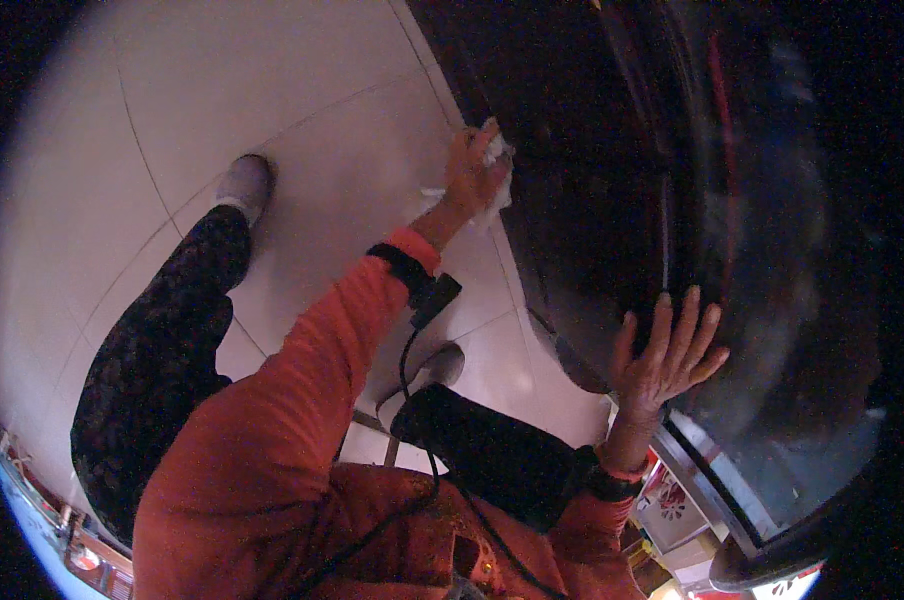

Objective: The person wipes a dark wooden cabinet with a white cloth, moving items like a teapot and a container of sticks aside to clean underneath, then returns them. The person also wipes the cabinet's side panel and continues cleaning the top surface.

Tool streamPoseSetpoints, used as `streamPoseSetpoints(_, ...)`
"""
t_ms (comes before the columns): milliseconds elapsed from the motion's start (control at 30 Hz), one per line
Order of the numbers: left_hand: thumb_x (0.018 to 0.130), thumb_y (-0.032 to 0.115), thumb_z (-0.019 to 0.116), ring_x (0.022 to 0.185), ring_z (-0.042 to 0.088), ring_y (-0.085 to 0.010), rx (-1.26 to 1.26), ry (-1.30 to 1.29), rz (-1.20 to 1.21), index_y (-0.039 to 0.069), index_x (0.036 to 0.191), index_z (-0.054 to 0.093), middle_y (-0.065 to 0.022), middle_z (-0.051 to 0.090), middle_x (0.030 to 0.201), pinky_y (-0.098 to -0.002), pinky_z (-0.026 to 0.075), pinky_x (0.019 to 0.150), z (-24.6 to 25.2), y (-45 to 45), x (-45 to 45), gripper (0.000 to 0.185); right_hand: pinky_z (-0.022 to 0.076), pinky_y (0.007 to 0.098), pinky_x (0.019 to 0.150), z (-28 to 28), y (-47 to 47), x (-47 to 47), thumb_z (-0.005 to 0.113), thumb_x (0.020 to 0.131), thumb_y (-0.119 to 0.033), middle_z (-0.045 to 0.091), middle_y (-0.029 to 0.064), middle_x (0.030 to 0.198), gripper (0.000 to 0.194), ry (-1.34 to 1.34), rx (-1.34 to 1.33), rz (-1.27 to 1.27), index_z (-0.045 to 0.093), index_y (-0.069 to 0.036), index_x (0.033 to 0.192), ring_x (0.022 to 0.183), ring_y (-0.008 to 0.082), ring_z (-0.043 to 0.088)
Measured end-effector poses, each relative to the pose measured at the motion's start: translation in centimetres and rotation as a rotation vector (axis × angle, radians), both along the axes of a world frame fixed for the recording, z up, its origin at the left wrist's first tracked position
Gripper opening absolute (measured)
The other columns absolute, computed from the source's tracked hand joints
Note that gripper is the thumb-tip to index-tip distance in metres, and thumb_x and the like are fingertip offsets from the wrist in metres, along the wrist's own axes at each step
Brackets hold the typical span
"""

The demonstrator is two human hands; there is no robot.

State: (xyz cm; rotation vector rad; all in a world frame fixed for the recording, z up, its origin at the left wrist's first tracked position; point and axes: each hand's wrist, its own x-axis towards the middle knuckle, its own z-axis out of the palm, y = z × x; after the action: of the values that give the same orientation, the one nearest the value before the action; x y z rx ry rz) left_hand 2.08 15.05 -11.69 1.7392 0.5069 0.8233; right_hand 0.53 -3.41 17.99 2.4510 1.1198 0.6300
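Note:
My left hand (467,176) grips a crumpled white cloth or tissue (501,154) at the lower edge of a large dark glossy panel (587,225), beside the floor. To the right, my right hand (666,356) has its fingers spread, back towards me, against or just in front of that same panel; whether it touches is hard to tell. A black strap with a small box (433,300) is around my left wrist, and another black band (613,484) circles the right one. Much of the panel is lost in darkness.
Pale tiled floor (332,135) spreads to the left, with my shoes (246,184) on it. A black case (489,454) with cables hangs before my torso. At lower right are a pale-edged frame (714,472) and a box (669,517).

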Motion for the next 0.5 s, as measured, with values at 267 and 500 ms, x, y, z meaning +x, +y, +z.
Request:
streamPoseSetpoints(267, 0.072, 0.015, 0.059, 0.099, 0.048, -0.0391, -0.128, 0.218, -0.054, 0.006, 0.124, 0.046, -0.0202, 0.047, 0.11, -0.0448, 0.042, 0.083, 2.2, -9.0, -4.4, 0.055, 0.0029, 0.0484, 0.11, -0.4, 1.7, -0.1, 0.061, 0.081, -0.03, 0.048, 0.0094, 0.134, 0.04, -0.011, 0.001, -0.012, 0.054, -0.013, 0.117, 0.132, 0.0305, 0.033)
streamPoseSetpoints(500, 0.073, 0.021, 0.061, 0.105, 0.047, -0.0387, -0.233, 0.387, -0.403, 0.008, 0.123, 0.048, -0.0194, 0.049, 0.113, -0.0469, 0.042, 0.085, 2.4, -15.1, -8.8, 0.053, 0.0034, 0.0478, 0.11, -1.0, 2.0, 2.2, 0.061, 0.082, -0.031, 0.047, 0.01, 0.134, 0.045, -0.025, -0.026, 0.006, 0.05, -0.014, 0.121, 0.131, 0.0307, 0.035)
